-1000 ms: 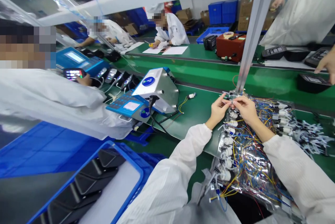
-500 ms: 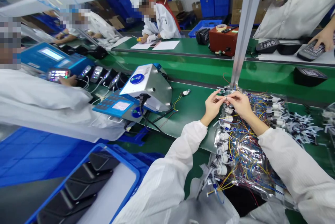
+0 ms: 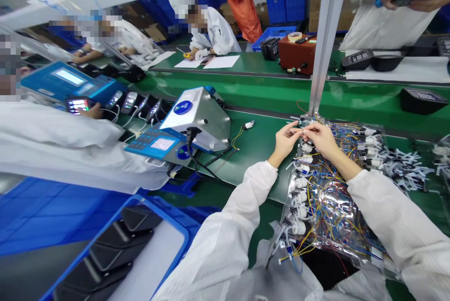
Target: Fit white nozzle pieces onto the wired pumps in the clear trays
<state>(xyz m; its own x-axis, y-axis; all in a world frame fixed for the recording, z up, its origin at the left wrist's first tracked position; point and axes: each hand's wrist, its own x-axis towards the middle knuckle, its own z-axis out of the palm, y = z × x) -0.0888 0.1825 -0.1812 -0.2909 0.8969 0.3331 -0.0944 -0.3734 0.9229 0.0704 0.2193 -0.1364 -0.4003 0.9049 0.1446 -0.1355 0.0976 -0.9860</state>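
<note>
My left hand (image 3: 285, 141) and my right hand (image 3: 321, 139) meet above a clear plastic bag of small wired parts (image 3: 330, 207), fingertips pinched together on a small wired part (image 3: 301, 127). The bag lies on the green bench (image 3: 260, 151) and holds several white plugs with yellow, blue and red wires. Both my sleeves are white. What exactly sits between my fingertips is too small to make out further.
A silver-and-blue tester box (image 3: 197, 120) with a blue keypad (image 3: 156, 144) stands left of my hands. A grey post (image 3: 321, 43) rises just behind them. A blue tray of black devices (image 3: 116, 254) is at the lower left. Co-workers in white coats work around the benches.
The view shifted slightly; my hands stay pinched together over the bag. A person at the far right lifted a black device off the far bench.
</note>
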